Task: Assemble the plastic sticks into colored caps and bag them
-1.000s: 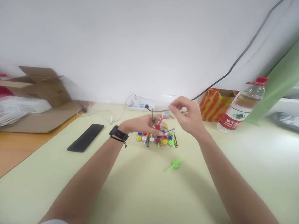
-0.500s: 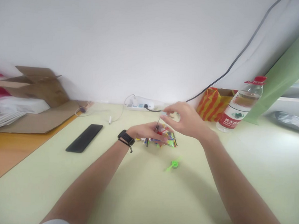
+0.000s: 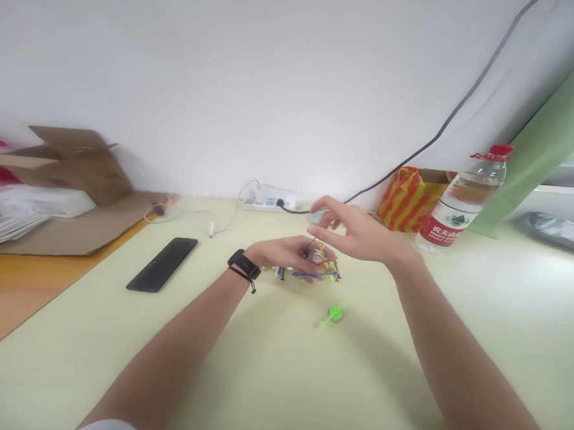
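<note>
My left hand [image 3: 285, 252], with a black watch at the wrist, is closed around a small model of multicoloured plastic pieces [image 3: 330, 267] low over the table. Its fingers hide much of the model. Above it, my right hand [image 3: 347, 228] has thumb and forefinger about the pale bluish handle of a thin screwdriver [image 3: 316, 218]. The dark shaft slants down into the model; its tip is hidden. Nearer to me on the table lies a bright green piece [image 3: 334, 315] with two thin arms, a round middle and a darker underside.
A black phone [image 3: 162, 264] lies at left, near a white cable plug [image 3: 211, 230]. Along the wall are a power strip [image 3: 268, 197], a striped red-and-yellow bag [image 3: 404, 199] and a large water bottle [image 3: 460, 206]. An open cardboard box [image 3: 90, 170] stands far left.
My right hand's fingers have spread a little and turned about the screwdriver handle. The model has tilted slightly in my left hand. The green piece has stayed put.
</note>
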Demonstrator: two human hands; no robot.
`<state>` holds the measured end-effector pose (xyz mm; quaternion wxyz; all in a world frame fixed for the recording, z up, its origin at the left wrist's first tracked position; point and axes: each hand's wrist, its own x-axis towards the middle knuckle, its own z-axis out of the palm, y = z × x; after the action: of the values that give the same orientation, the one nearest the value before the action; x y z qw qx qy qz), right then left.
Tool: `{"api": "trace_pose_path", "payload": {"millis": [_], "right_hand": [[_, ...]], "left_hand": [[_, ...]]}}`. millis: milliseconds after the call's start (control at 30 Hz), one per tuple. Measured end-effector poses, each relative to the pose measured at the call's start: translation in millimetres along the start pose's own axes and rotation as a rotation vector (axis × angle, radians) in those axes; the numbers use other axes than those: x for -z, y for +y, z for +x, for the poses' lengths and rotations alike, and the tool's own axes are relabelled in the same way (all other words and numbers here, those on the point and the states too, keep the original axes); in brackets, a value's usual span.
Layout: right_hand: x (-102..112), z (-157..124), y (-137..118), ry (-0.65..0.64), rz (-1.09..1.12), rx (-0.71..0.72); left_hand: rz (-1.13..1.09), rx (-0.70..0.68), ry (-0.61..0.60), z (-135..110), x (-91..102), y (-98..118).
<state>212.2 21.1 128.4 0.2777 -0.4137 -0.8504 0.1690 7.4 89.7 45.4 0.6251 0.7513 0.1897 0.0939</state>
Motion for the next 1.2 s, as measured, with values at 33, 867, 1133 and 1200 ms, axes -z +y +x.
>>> {"api": "trace_pose_path", "payload": {"millis": [33,867,1133,1200], "right_hand": [[0,0,1,-0.007,-0.027,-0.013],[13,-3,19,0.078,0.125,0.028],[15,-3,24,0.14,-0.071,0.054],[15,-3,25,0.12,-0.132,0.026]], "left_hand": [[-0.007,-0.011,-0.005,0,-0.7,0],[0.048,-0.037,0.065,-1,-4.1,5],[0.093,-0.04,0.068,-2,-5.2,10],[0.116,-0.043,0.082,-1,-5.5,9]]}}
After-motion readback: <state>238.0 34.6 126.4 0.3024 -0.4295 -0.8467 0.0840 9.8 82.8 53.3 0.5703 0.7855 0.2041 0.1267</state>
